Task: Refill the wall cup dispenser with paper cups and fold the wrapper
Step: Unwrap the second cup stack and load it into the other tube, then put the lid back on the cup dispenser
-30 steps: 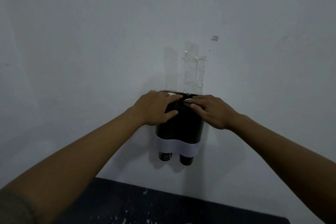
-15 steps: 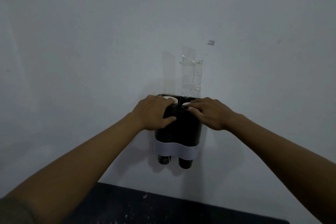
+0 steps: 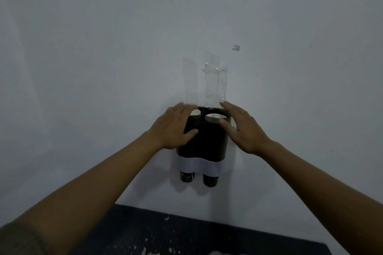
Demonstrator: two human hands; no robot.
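A wall cup dispenser (image 3: 209, 143) hangs at the centre of the wall. It is dark, with a white band (image 3: 199, 164) across its lower part. Two stacks of black paper cups fill it. The left stack's white rim (image 3: 195, 113) and the right stack's white rim (image 3: 215, 117) show at the top. Two cup bottoms (image 3: 187, 177) (image 3: 211, 181) poke out below the band. My left hand (image 3: 172, 128) wraps the upper left stack, thumb on the front. My right hand (image 3: 246, 128) is beside the dispenser's right edge, its fingers spread and holding nothing.
Strips of clear, crinkled plastic (image 3: 215, 83) cling to the pale wall just above the dispenser; I cannot tell whether they are tape or wrapper. A small mark (image 3: 236, 48) sits higher on the wall. A dark speckled surface (image 3: 186, 234) runs along the bottom of the view.
Both hands have slid apart from the top middle of the dispenser, uncovering the white cup rims. My right hand has opened and shifted to the right edge.
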